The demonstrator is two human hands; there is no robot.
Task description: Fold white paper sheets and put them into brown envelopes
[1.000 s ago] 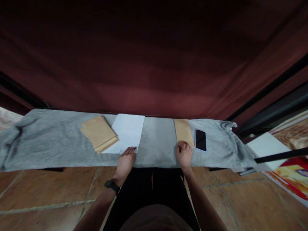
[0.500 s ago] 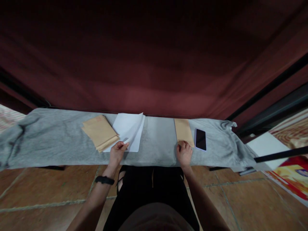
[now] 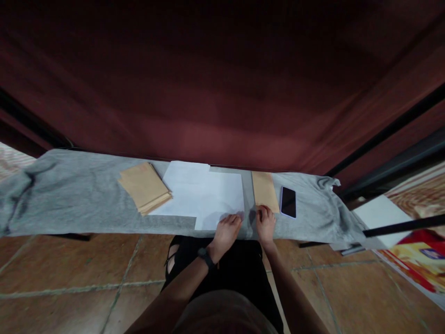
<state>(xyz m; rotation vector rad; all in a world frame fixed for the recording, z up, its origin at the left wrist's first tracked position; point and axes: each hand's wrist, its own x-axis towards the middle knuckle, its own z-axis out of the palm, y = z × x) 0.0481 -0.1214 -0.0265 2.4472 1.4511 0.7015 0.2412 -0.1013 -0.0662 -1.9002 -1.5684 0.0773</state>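
Note:
A loose white sheet of paper (image 3: 222, 195) lies at the middle of the cloth-covered bench, its left side overlapping a white paper stack (image 3: 182, 185). My left hand (image 3: 227, 227), with a dark band on its wrist, is closed on the sheet's near right corner. My right hand (image 3: 266, 222) has its fingers curled over the near end of a brown paper envelope (image 3: 265, 188), touching it by its near left corner. Further left, a fanned pile of brown envelopes (image 3: 145, 185) rests partly over the white stack.
A phone (image 3: 288, 202) with a pale purple edge lies right of the envelope. Grey cloth (image 3: 86, 195) covers the narrow bench. A dark red curtain (image 3: 215, 130) hangs close behind it. On the right, a black bar (image 3: 403, 226) crosses in front of a white board (image 3: 378, 213).
My left hand has moved right from the white stack, drawing the top sheet across to the middle. My right hand has stayed at the envelope's near end, its fingers shifting slightly.

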